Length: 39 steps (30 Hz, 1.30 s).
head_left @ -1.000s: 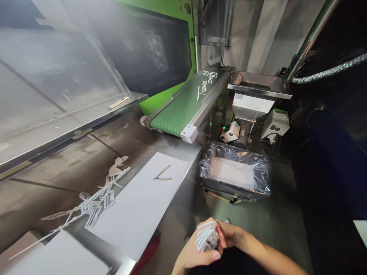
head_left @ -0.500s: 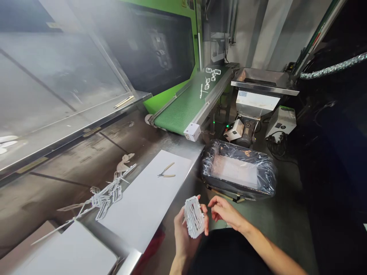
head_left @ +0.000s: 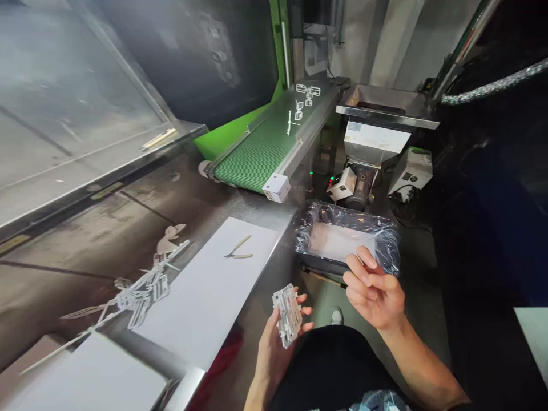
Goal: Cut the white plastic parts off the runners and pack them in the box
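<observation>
In my left hand (head_left: pixel 274 342), low at the centre, sits a small stack of white slotted plastic parts (head_left: pixel 287 315). The thumb lies along one side and the fingertips show at the other. My right hand (head_left: pixel 377 291) is raised to the right, in front of the lined bin, its fingers curled in toward the thumb. Whether anything small is pinched there I cannot make out. On the white sheet (head_left: pixel 201 297) to the left lies a pair of nippers (head_left: pixel 240 251) with pale handles, spread apart.
White plastic sprues (head_left: pixel 141 297) are heaped at the sheet's left. A green conveyor belt (head_left: pixel 257 154) carries several white moulded pieces (head_left: pixel 308 94). A bin lined with clear plastic (head_left: pixel 308 254) stands on the floor below a metal hopper (head_left: pixel 385 117). A white box (head_left: pixel 85 377) is at lower left.
My right hand has moved up and right, away from the left hand. The left hand still holds the white parts, now turned slightly. The view has shifted a little.
</observation>
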Motion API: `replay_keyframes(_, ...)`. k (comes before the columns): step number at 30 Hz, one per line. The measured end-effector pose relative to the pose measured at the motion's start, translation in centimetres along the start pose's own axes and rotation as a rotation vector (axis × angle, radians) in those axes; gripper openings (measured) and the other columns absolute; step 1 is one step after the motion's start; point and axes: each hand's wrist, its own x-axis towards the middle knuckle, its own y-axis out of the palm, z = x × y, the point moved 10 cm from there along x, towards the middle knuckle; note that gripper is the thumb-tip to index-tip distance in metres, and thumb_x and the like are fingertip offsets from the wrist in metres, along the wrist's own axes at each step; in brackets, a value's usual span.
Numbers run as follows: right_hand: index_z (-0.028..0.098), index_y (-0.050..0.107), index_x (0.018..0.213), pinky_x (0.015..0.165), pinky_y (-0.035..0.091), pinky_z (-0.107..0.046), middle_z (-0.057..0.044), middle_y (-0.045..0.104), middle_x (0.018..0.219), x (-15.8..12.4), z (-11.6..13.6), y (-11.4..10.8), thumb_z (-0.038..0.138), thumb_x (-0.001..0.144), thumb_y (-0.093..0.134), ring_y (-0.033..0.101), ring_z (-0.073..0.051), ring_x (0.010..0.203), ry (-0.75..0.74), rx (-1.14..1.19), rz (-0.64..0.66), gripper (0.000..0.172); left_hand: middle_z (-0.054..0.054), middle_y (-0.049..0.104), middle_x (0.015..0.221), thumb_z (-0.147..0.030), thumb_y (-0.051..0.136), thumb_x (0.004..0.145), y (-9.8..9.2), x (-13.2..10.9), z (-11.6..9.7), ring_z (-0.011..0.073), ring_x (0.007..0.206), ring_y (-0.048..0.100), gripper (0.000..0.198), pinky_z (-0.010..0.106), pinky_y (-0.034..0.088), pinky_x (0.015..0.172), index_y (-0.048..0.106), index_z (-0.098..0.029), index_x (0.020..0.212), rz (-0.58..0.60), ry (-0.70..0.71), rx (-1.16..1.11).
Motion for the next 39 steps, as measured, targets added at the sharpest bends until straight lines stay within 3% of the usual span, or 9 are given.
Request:
replay_keyframes(4, 0.023, 0.045, 0.087, 0.036, 0.027, -0.005, 0.009, 0.04, 0.072, -0.3, 1.2, 5.4, 0.007, 0.084, 0.065, 0.025, -0.002, 0.046, -0.019, 0.404, 0.277, 0.026, 0.013, 0.07, 0.133, -0.049, 0.07, 0.093, 0.3, -0.2, -0.1, 0.03, 0.105, 0.071, 0.048, 0.039, 0.066, 0.073, 0.069, -0.024, 0.134, 0.043, -0.025, 0.01)
replay_keyframes(10, 0.024, 0.04, 0.086, 0.037, 0.036, 0.001, 0.008, 0.044, 0.075, -0.2, 1.8, 7.8, 0.008, 0.087, 0.063, 0.037, 0.0, 0.048, -0.05, 0.634, 0.43, 0.028, 0.013, 0.074, 0.124, -0.046, 0.072, 0.09, 0.4, 0.0, 0.2, 0.0295, 0.097, 0.071, 0.045, 0.036, 0.065, 0.067, 0.072, -0.024, 0.13, 0.08, -0.019, 0.004)
replay_keyframes(15, 0.025, 0.038, 0.084, 0.037, 0.038, -0.002, 0.008, 0.045, 0.074, 0.1, 2.2, 8.5, 0.009, 0.086, 0.062, 0.04, -0.001, 0.048, -0.109, 0.58, 0.443, 0.029, 0.014, 0.074, 0.122, -0.048, 0.072, 0.09, 0.6, 0.1, 0.3, 0.0299, 0.095, 0.072, 0.049, 0.036, 0.065, 0.065, 0.071, -0.022, 0.131, 0.113, -0.032, 0.012)
replay_keyframes(20, 0.025, 0.033, 0.077, 0.038, 0.037, -0.009, 0.01, 0.043, 0.064, 0.9, 2.0, 8.6, 0.016, 0.08, 0.07, 0.035, -0.006, 0.047, -0.175, 0.375, 0.356, 0.038, 0.014, 0.075, 0.122, -0.047, 0.07, 0.091, 0.2, 0.2, 0.2, 0.0309, 0.096, 0.072, 0.046, 0.037, 0.065, 0.065, 0.072, -0.023, 0.13, 0.093, -0.036, 0.004)
replay_keyframes(25, 0.025, 0.031, 0.076, 0.035, 0.035, -0.01, 0.01, 0.038, 0.061, 1.5, 2.3, 8.9, 0.013, 0.077, 0.069, 0.03, -0.007, 0.045, -0.238, 0.32, 0.373, 0.04, 0.013, 0.074, 0.125, -0.045, 0.069, 0.092, 0.1, 0.5, 0.0, 0.0318, 0.099, 0.071, 0.044, 0.039, 0.064, 0.069, 0.072, -0.024, 0.13, 0.099, -0.035, -0.001)
replay_keyframes(30, 0.027, 0.032, 0.079, 0.035, 0.038, -0.007, 0.009, 0.038, 0.065, 1.2, 2.9, 8.3, 0.01, 0.079, 0.069, 0.033, -0.007, 0.048, -0.283, 0.291, 0.428, 0.04, 0.014, 0.071, 0.132, -0.044, 0.059, 0.097, 0.9, 0.7, 0.0, 0.033, 0.109, 0.071, 0.048, 0.046, 0.065, 0.085, 0.067, -0.021, 0.138, 0.076, -0.028, -0.062)
replay_keyframes(33, 0.028, 0.039, 0.085, 0.035, 0.041, -0.009, 0.007, 0.039, 0.07, 0.4, 3.2, 6.3, 0.013, 0.085, 0.069, 0.039, -0.008, 0.052, -0.31, 0.125, 0.38, 0.033, 0.014, 0.073, 0.128, -0.045, 0.053, 0.102, 3.4, 0.7, 0.2, 0.0311, 0.11, 0.072, 0.046, 0.045, 0.065, 0.088, 0.067, -0.019, 0.138, 0.148, -0.031, -0.073)
replay_keyframes(36, 0.027, 0.053, 0.091, 0.046, 0.051, -0.017, 0.005, 0.047, 0.077, -0.5, 3.8, 2.6, 0.01, 0.092, 0.066, 0.053, -0.009, 0.06, -0.36, -0.299, 0.234, 0.021, 0.013, 0.074, 0.122, -0.056, 0.055, 0.101, 6.6, 1.0, 1.1, 0.0293, 0.104, 0.074, 0.054, 0.037, 0.067, 0.077, 0.067, -0.018, 0.137, 0.252, -0.072, -0.052)
replay_keyframes(39, 0.026, 0.064, 0.095, 0.069, 0.06, -0.028, 0.002, 0.061, 0.086, -1.1, 4.4, -1.4, 0.002, 0.091, 0.066, 0.067, -0.014, 0.077, -0.383, -0.826, 0.131, 0.024, 0.018, 0.073, 0.122, -0.07, 0.062, 0.092, 8.9, 2.0, 2.5, 0.0332, 0.1, 0.075, 0.071, 0.034, 0.065, 0.064, 0.066, -0.016, 0.138, 0.259, -0.09, -0.017)
